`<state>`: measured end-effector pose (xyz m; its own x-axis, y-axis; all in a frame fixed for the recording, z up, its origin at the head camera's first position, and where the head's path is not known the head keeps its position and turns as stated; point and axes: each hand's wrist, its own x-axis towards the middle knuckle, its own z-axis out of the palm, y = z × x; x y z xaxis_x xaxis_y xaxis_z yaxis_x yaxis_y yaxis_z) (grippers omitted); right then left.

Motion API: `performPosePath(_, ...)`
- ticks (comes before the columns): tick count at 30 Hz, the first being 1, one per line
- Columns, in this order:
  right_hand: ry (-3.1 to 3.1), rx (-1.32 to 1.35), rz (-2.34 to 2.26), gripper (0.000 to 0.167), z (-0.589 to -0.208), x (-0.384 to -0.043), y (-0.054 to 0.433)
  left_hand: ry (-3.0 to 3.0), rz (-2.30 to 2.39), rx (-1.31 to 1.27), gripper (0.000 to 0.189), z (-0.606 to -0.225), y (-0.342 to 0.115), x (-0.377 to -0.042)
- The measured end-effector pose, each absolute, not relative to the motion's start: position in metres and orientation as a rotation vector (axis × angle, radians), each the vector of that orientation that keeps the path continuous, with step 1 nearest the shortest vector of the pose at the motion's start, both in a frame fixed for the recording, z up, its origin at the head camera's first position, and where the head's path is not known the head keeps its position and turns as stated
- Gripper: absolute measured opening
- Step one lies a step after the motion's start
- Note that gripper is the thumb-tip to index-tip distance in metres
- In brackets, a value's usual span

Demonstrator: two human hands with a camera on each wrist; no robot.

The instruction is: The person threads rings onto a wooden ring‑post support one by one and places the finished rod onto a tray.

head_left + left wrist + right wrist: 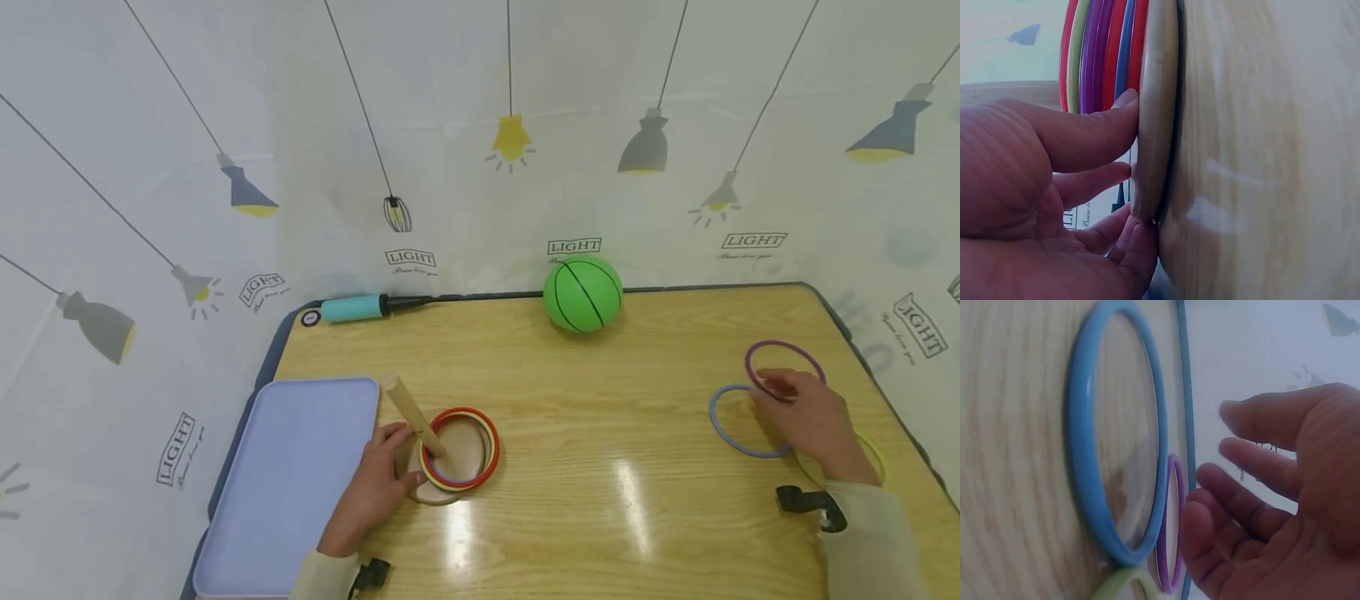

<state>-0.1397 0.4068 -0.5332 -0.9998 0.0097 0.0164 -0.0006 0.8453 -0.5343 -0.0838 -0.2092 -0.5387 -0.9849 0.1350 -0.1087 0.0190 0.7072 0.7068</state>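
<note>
In the head view, a wooden peg stand (408, 410) leans its post up and left, with a stack of coloured rings (494, 458) around the post. My left hand (371, 487) grips the stand's round base (1159, 112) by its edge, thumb close to the rings. Red, yellow, purple and blue rings show stacked in the left wrist view. Over at the right, my right hand (813, 421) hovers over three loose rings with fingers loosely bent and nothing held. These are a purple ring (786, 342), a blue ring (1079, 425) and a yellow-green ring (1125, 576), partly hidden by the hand.
A pale lavender tray (315, 467) lies left of the stand. Along the table's back edge are a green ball (583, 294) with black lines and a turquoise hand pump (352, 308). A white lamp-print sheet (465, 192) hangs behind the wooden table (600, 400).
</note>
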Motion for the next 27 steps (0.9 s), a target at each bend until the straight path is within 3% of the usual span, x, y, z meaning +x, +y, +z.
performPosePath(5,-3.085,0.053,0.827,0.054,-0.5335,-0.1426,0.4128,2.757,1.135,0.132,0.072,-0.5395,-0.2097,-0.0841)
performPosePath(14,-3.074,0.097,0.694,0.033,-0.5386,-0.1479,0.4115,2.763,1.148,0.131,0.072,-0.5408,-0.2090,-0.0845)
performPosePath(27,-3.116,0.132,0.641,0.022,-0.5419,-0.1480,0.4046,2.769,1.141,0.125,0.071,-0.5384,-0.2095,-0.0829)
